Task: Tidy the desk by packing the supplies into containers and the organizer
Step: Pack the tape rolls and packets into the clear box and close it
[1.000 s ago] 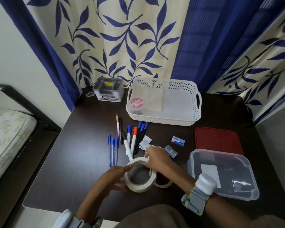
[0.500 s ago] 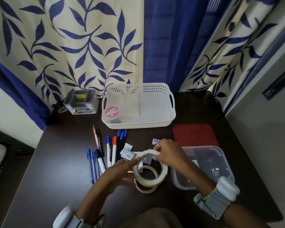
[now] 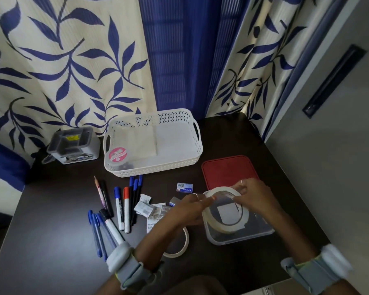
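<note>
Both hands hold a wide roll of white tape [image 3: 209, 220] tilted over the clear plastic container [image 3: 262, 231]. My left hand [image 3: 192, 209] pinches its left rim and my right hand [image 3: 254, 194] grips its far right rim. A thinner tape roll [image 3: 184, 243] lies flat on the dark desk under my left forearm. Pens and markers [image 3: 120, 207] lie in a loose row at the left, with a pencil [image 3: 99, 190]. Small paper packets [image 3: 145, 207] and a small blue box [image 3: 184, 187] lie in the middle.
A white perforated basket [image 3: 197, 154] with papers and a pink-lidded tub [image 3: 117, 154] stands at the back. A grey organizer [image 3: 73, 145] sits at the back left. The red lid [image 3: 224, 169] lies behind the container. Curtains hang behind; a grey wall stands right.
The wide tape roll has been lifted off the desk and carried right, over the clear container. The thinner roll stayed on the desk. My view swung right.
</note>
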A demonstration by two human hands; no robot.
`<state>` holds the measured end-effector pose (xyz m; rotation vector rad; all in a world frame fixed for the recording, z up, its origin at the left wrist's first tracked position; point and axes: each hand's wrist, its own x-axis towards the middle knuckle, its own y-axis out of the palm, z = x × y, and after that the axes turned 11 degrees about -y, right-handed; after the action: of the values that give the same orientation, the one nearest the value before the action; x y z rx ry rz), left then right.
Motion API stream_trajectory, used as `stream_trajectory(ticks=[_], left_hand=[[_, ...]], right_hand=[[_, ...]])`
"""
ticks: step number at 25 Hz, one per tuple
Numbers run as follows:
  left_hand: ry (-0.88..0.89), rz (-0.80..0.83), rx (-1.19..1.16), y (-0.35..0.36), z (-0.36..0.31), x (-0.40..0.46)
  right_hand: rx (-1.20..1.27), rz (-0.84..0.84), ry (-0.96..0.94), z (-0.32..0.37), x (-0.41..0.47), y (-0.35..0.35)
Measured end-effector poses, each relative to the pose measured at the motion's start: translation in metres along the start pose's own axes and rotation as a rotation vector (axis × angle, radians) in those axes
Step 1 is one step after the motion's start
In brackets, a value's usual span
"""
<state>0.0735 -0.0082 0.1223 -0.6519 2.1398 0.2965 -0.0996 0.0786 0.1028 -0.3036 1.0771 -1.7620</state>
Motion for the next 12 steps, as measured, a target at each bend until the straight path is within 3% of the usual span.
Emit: stream_trajectory(ticks=[7, 12], left_hand=[[0.141, -0.177, 0.307, 0.023, 0.011, 0.009], [0.059, -0.064, 0.327, 0.042, 0.003, 0.014]], right_hand=[[-0.055, -0.001, 0.104, -0.026, -0.001, 0.025], [-0.075, 0.054, 0.183, -0.026, 0.007, 0.042]])
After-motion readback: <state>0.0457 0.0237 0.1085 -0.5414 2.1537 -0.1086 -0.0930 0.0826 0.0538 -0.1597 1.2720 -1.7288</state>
